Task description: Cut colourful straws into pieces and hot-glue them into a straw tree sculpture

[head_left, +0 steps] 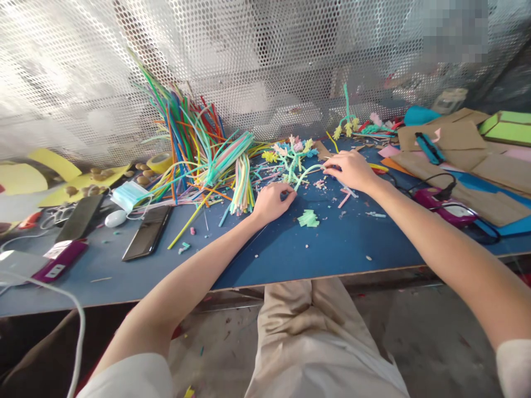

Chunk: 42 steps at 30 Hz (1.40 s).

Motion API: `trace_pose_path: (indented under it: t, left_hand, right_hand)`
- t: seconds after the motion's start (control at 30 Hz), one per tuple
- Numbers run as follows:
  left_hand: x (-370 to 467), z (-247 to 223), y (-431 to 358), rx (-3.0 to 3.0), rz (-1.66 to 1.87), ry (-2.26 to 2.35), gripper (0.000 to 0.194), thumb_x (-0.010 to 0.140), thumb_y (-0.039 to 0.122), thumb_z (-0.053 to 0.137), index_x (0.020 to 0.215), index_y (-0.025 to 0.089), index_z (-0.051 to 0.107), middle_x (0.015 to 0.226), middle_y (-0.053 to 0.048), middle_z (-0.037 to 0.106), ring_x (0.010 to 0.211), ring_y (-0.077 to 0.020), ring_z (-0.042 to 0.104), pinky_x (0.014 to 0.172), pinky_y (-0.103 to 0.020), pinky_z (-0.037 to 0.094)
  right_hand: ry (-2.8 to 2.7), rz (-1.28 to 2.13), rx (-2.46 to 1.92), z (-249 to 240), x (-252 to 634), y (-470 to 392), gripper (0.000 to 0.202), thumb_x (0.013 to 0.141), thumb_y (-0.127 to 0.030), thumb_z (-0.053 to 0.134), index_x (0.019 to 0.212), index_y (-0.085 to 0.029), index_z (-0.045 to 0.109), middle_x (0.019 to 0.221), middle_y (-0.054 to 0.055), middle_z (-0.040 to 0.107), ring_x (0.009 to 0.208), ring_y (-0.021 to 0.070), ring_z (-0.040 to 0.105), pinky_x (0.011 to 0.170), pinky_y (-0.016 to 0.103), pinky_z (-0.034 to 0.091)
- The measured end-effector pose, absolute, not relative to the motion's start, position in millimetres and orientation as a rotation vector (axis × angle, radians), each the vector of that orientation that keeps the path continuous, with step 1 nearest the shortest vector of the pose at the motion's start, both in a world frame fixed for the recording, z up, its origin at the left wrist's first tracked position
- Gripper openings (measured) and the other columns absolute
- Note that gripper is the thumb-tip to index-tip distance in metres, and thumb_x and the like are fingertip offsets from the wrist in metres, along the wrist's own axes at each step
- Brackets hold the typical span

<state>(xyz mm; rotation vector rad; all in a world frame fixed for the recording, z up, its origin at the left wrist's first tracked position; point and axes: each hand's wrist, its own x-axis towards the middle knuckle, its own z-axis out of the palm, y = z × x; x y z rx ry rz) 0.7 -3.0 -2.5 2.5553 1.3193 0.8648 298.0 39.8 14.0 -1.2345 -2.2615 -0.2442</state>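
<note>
A pale green pipe cleaner [305,173] arcs between my two hands above the blue table. My left hand [274,202] is closed in a pinch at its lower end. At the upper end, the fingers of my right hand [349,169] pinch it. Just behind stands a branching cluster of pipe-cleaner flowers [293,153] in yellow, pink and blue on pale green stems. In front of my hands lies a small heap of cut light green pieces [308,218]. Left of my left hand is a bundle of pastel pipe cleaners [241,185].
A tall heap of coloured pipe cleaners [182,138] leans on the perforated metal panel [290,66]. To the left lie a phone [147,234], a face mask [129,194] and a purple power strip [62,261]. Cardboard sheets [442,138] and another purple power strip [443,207] are on the right.
</note>
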Motion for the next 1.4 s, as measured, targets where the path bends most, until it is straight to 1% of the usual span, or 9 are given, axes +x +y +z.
trace_pose_path:
  t: [0.13, 0.27, 0.4, 0.6, 0.7, 0.8, 0.97, 1.1, 1.4]
  left_hand:
    - [0.3, -3.5, -2.4, 2.555, 0.873, 1.296, 0.018, 0.099, 0.031, 0.063, 0.093, 0.024, 0.077, 0.101, -0.001, 0.081, 0.097, -0.0208, 0.073, 0.091, -0.034, 0.054]
    - [-0.5, -3.8, -1.9, 2.556, 0.913, 1.27, 0.017, 0.1, 0.032, 0.062, 0.094, 0.025, 0.077, 0.104, -0.001, 0.081, 0.099, -0.0205, 0.073, 0.092, -0.034, 0.054]
    - [-0.2, -2.4, -1.9, 2.562, 0.973, 1.253, 0.019, 0.101, 0.034, 0.06, 0.097, 0.024, 0.076, 0.104, -0.002, 0.081, 0.098, -0.0201, 0.073, 0.093, -0.034, 0.054]
    - [0.9, 1.6, -4.5, 2.548, 0.975, 1.285, 0.02, 0.102, 0.035, 0.059, 0.1, 0.024, 0.076, 0.099, -0.001, 0.08, 0.094, -0.0209, 0.072, 0.09, -0.034, 0.054]
    - [0.8, 2.8, -5.8, 2.533, 0.96, 1.3, 0.02, 0.101, 0.034, 0.059, 0.099, 0.025, 0.076, 0.099, -0.001, 0.081, 0.094, -0.021, 0.072, 0.09, -0.034, 0.054]
    - [1.1, 3.5, -6.5, 2.549, 0.936, 1.3, 0.02, 0.101, 0.033, 0.059, 0.097, 0.025, 0.076, 0.101, -0.001, 0.081, 0.096, -0.0212, 0.072, 0.091, -0.035, 0.054]
    - [2.1, 4.9, -7.5, 2.561, 0.898, 1.333, 0.019, 0.099, 0.032, 0.061, 0.093, 0.025, 0.077, 0.104, 0.0, 0.081, 0.097, -0.0213, 0.073, 0.092, -0.034, 0.054]
    - [2.3, 4.4, -6.5, 2.539, 0.885, 1.324, 0.019, 0.099, 0.032, 0.061, 0.092, 0.025, 0.077, 0.103, -0.001, 0.081, 0.094, -0.0201, 0.073, 0.089, -0.033, 0.054]
    - [3.6, 4.1, -11.3, 2.687, 0.751, 1.099, 0.025, 0.102, 0.038, 0.058, 0.1, 0.024, 0.078, 0.094, -0.002, 0.079, 0.091, -0.0193, 0.072, 0.084, -0.032, 0.053]
  right_hand:
    - [-2.282, -0.172, -1.216, 10.0, 289.7, 37.5, 0.017, 0.099, -0.034, 0.066, 0.1, -0.024, 0.08, 0.096, 0.007, 0.082, 0.096, 0.0284, 0.07, 0.084, 0.041, 0.041]
    - [-2.279, -0.091, -1.194, 8.8, 281.2, 32.9, 0.017, 0.096, -0.03, 0.071, 0.11, -0.024, 0.077, 0.096, 0.004, 0.082, 0.095, 0.0272, 0.071, 0.085, 0.04, 0.043]
    - [-2.321, -0.043, -1.251, 9.4, 276.4, 27.9, 0.018, 0.097, -0.039, 0.068, 0.104, -0.026, 0.08, 0.095, 0.004, 0.081, 0.092, 0.0267, 0.071, 0.079, 0.039, 0.045]
    - [-2.267, -0.134, -1.372, 9.8, 278.7, 25.5, 0.025, 0.099, -0.042, 0.063, 0.101, -0.027, 0.083, 0.088, 0.005, 0.08, 0.085, 0.0256, 0.071, 0.07, 0.037, 0.044]
    - [-2.215, -0.204, -1.412, 11.2, 280.4, 24.4, 0.027, 0.1, -0.041, 0.06, 0.104, -0.027, 0.084, 0.093, 0.006, 0.081, 0.086, 0.0268, 0.072, 0.066, 0.037, 0.044]
    - [-2.173, -0.247, -1.402, 13.9, 281.4, 22.8, 0.028, 0.1, -0.042, 0.059, 0.105, -0.029, 0.084, 0.099, 0.006, 0.082, 0.091, 0.0276, 0.073, 0.067, 0.038, 0.045]
    - [-2.109, -0.201, -1.413, 16.3, 283.0, 22.6, 0.027, 0.1, -0.046, 0.062, 0.109, -0.028, 0.079, 0.094, 0.005, 0.082, 0.086, 0.0272, 0.073, 0.067, 0.037, 0.043]
    - [-2.081, -0.162, -1.38, 14.6, 283.9, 24.6, 0.021, 0.099, -0.041, 0.063, 0.106, -0.027, 0.077, 0.099, 0.004, 0.082, 0.089, 0.0274, 0.074, 0.069, 0.036, 0.043]
    - [-2.028, -0.02, -1.345, 13.7, 281.1, 22.9, 0.019, 0.093, -0.034, 0.066, 0.102, -0.026, 0.08, 0.095, 0.004, 0.083, 0.087, 0.0271, 0.075, 0.075, 0.038, 0.051]
